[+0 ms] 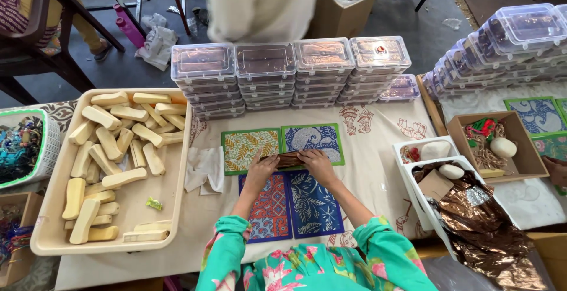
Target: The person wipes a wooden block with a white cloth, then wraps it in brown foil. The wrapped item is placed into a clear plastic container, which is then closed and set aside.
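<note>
Head view: left hand (260, 167) and right hand (316, 162) each close a grip on what looks like a brown bundle (289, 160).

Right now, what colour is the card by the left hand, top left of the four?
Green card with a yellow-orange leaf pattern, beside the left hand. Head view.

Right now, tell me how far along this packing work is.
Done, by the look of it: stacks of closed clear plastic boxes line the table's far edge. In hand: the left hand and right hand press a small brown wrapped piece on four patterned square cards. Left: a beige tray with many pale wooden blocks and loose copper foil.
</note>
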